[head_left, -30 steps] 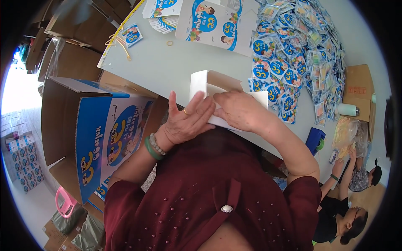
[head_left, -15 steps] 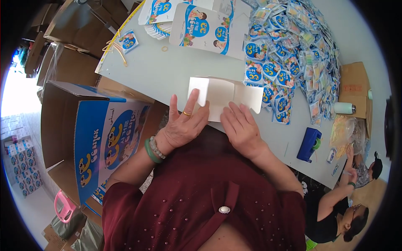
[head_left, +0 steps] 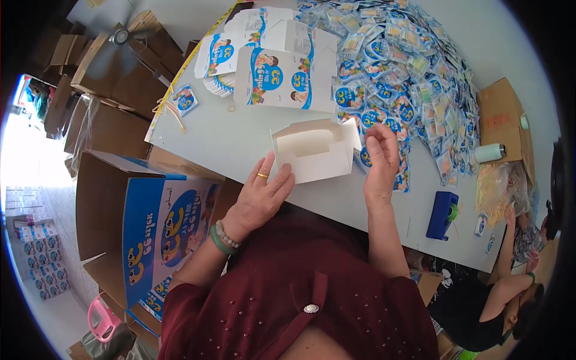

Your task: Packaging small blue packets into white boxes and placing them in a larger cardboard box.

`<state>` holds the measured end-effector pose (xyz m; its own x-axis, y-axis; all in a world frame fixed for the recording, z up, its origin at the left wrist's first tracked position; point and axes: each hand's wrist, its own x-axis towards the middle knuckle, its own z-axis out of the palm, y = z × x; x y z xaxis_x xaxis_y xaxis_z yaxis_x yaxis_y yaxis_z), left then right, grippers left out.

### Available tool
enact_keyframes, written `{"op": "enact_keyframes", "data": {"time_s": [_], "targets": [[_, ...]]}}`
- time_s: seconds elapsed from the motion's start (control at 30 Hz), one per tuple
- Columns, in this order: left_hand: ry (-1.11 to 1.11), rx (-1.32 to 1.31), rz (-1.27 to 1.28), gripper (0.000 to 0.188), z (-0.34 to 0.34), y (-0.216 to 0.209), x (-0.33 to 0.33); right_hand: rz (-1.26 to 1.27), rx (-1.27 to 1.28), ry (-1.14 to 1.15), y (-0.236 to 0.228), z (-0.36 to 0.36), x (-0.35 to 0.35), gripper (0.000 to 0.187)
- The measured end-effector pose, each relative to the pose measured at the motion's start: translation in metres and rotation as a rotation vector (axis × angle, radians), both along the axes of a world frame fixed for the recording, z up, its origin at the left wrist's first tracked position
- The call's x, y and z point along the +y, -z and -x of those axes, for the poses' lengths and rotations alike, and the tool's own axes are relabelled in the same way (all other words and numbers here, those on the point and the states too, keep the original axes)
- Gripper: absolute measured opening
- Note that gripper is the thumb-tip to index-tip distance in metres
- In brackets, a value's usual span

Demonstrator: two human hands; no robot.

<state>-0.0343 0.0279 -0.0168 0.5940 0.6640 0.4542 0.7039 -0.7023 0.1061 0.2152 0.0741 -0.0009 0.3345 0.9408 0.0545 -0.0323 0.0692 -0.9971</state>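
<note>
A small open cardboard box, its plain white inside facing up, sits on the table in front of me. My left hand, wearing a ring, grips its near left corner, with fingers along the left side and on the near wall. Just past the box's right flap, my right hand is raised with its fingers curled in toward the thumb, and nothing shows in it. Beneath and beyond that hand lie small blue-and-white packets, part of a large heap.
Flat printed cartons lie at the back of the table. On the right are a blue tape dispenser, a pale green flask and a brown box. A big open carton stands at left. Another person works at lower right.
My right hand has left the box and moved right and up, toward the packets, its fingers curling. The box has turned slightly, and my left hand has shifted to its near left corner.
</note>
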Motion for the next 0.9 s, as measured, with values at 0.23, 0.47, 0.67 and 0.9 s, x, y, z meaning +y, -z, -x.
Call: {"op": "enact_keyframes", "data": {"time_s": [0.23, 0.47, 0.67, 0.9], "targets": [[0.031, -0.111, 0.094, 0.028, 0.000, -0.004, 0.018, 0.174, 0.170, -0.351, 0.021, 0.013, 0.024, 0.047], [-0.382, -1.320, 0.508, 0.039, -0.004, -0.014, 0.034, 0.343, -0.154, -0.394, 0.035, 0.022, 0.033, 0.061], [-0.349, -1.146, 1.005, 0.050, -0.027, 0.030, 0.073, 0.295, 0.000, -0.388, 0.024, 0.020, 0.032, 0.066], [-0.244, -1.357, 1.023, 0.036, -0.014, 0.030, 0.078, -0.201, -0.693, -0.850, 0.014, -0.013, 0.048, 0.048]]}}
